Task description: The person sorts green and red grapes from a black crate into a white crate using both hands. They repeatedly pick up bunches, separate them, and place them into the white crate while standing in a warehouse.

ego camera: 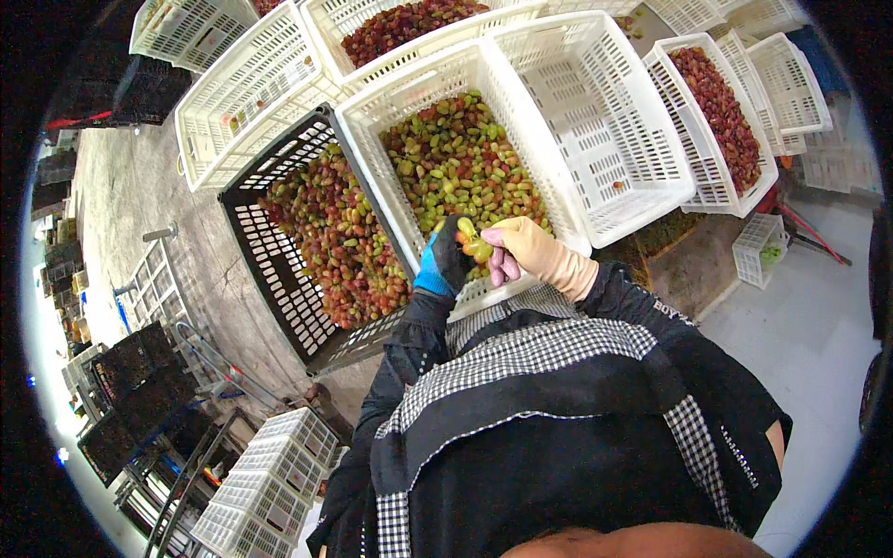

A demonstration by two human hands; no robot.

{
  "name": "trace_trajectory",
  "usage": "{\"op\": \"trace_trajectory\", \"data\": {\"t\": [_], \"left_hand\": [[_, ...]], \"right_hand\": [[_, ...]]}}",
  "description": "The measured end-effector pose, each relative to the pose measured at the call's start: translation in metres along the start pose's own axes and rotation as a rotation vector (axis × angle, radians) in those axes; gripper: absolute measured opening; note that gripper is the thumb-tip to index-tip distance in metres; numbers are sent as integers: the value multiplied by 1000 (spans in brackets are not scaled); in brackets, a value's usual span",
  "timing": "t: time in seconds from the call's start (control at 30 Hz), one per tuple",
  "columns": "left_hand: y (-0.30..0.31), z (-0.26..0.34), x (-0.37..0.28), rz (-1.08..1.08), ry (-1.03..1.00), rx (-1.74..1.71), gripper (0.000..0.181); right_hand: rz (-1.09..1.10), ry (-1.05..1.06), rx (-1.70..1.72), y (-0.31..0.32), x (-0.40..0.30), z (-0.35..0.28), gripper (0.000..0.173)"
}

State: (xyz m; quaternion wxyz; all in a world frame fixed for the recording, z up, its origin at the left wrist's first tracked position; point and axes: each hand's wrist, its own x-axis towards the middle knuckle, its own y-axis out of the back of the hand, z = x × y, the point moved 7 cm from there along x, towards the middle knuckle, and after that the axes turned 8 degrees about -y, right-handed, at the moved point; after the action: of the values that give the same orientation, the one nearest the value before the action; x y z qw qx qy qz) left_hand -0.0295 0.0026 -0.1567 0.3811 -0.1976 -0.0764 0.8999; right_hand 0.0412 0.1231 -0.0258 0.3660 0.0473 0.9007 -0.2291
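My left hand (446, 258), in a black and blue glove, grips a small cluster of yellow-green grapes (477, 248). My right hand (534, 250) wears a beige glove with pinkish fingertips; its thumb and fingers pinch the right side of the same cluster. Both hands are over the near end of a white plastic crate (579, 237) partly filled with green and reddish loose grapes (453, 164). Left of it, a black plastic crate (241, 230) holds redder grapes (342, 244). The gloved fingers hide part of the cluster.
Right of the grape crate stands a white crate (663, 146) with a stray grape on its floor. Beyond are crates of dark red grapes (411, 24) and red grapes (718, 111). A white crate (244, 91) stands behind the black one. Stacked crates (268, 481) are at lower left.
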Motion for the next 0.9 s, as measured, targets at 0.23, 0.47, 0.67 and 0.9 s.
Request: {"op": "trace_trajectory", "data": {"t": [0.23, 0.47, 0.67, 0.9], "left_hand": [[-45, 109, -2, -244, -219, 369, 82], [-77, 78, -7, -690, 93, 837, 22], [-108, 78, -7, -606, -234, 1065, 14], [-30, 22, 10, -271, 29, 973, 24]], "right_hand": [[37, 50, -257, 18, 15, 6, 37], [199, 337, -1416, 2, 8, -2, 34], [427, 464, -1292, 28, -31, 11, 36], [577, 345, -844, 60, -125, 0, 32]]}}
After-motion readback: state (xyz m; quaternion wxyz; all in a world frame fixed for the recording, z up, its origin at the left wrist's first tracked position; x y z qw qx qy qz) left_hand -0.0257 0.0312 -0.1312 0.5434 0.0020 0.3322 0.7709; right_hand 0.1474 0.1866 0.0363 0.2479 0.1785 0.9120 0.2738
